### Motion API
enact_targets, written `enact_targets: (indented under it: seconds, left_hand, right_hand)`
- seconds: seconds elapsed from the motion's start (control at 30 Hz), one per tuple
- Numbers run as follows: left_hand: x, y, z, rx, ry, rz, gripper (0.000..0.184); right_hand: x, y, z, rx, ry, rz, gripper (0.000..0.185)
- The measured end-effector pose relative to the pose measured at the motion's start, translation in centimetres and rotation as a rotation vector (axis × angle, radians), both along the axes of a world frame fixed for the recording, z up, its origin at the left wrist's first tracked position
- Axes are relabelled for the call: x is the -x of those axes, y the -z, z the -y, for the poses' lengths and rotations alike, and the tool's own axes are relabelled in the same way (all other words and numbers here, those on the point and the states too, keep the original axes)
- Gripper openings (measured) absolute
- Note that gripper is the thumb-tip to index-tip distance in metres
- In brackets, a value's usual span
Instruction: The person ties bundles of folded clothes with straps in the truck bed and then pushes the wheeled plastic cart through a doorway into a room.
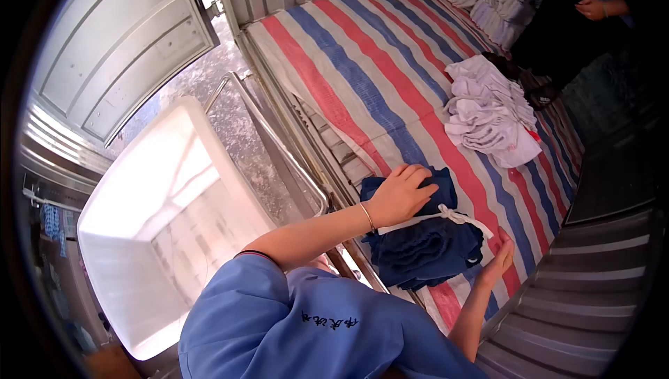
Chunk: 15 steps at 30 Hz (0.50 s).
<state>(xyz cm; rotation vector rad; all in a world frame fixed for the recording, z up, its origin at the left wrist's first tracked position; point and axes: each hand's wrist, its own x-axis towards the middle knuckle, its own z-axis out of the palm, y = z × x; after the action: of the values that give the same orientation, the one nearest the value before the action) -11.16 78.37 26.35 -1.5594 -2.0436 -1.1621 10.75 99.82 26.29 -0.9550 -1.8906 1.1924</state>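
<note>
A bundle of folded navy cloth (425, 250), tied round with a white strip (456, 216), lies on the striped sheet in front of me. My left hand (403, 196) rests on top of the bundle's far part, its fingers apart and slightly bent over the fabric. Beside the bundle's right edge is my right hand (498, 257), fingers stretched out and palm towards the cloth. Nothing shows in its grasp. Whether the right fingertips touch the white strip's loose end, I cannot tell.
A red, white and blue striped sheet (376, 100) covers the floor. A pile of white cloths (488, 110) lies ahead right, near another person's feet; more stacked cloths (495, 13) stand behind. To my left are a large white tub (188, 124), a metal rail (275, 135) and an open door (125, 37).
</note>
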Motion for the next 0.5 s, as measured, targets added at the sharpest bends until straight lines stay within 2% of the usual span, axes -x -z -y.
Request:
enact_targets:
  seconds: [0.03, 0.1, 0.13, 0.17, 0.2, 0.23, 0.33, 0.4, 0.5]
  left_hand:
    - [0.3, 0.2, 2.0, 0.025, -0.192, 0.117, 0.035]
    - [0.3, 3.7, 4.2, 0.15, -0.36, 0.582, 0.043]
    - [-0.1, 7.6, 3.7, 0.214, -0.263, 0.935, 0.054]
    - [-0.5, 9.4, 3.0, 0.263, -0.169, 1.179, 0.063]
    - [-0.9, 7.7, 3.3, 0.278, -0.245, 1.158, 0.065]
    - [-0.2, 7.1, 3.3, 0.193, -0.199, 1.27, 0.063]
    - [1.6, 4.5, 2.9, 0.026, -0.193, 1.17, 0.057]
    - [4.6, 1.7, 2.7, -0.078, -0.102, 1.073, 0.056]
    - [8.7, -2.4, 3.6, -0.427, 0.101, 0.916, 0.063]
  right_hand:
    - [-1.3, 2.1, -0.3, 0.168, 0.138, 0.049, 0.046]
    - [-3.3, 6.0, 0.9, 1.043, -0.005, -0.22, 0.06]
    - [-4.1, 9.5, 1.8, 0.986, -0.096, -0.248, 0.06]
    - [-3.7, 12.0, 2.8, 0.928, -0.181, -0.289, 0.061]
    - [-3.2, 12.2, 3.4, 0.901, -0.201, -0.289, 0.06]
    - [-2.2, 11.2, 2.7, 0.897, -0.2, -0.271, 0.06]
    - [1.4, 7.3, 0.7, 0.856, -0.204, -0.256, 0.059]
    - [5.1, 4.3, -1.7, 0.819, -0.244, -0.268, 0.058]
    - [11.6, 1.9, -4.6, 0.81, -0.339, -0.333, 0.057]
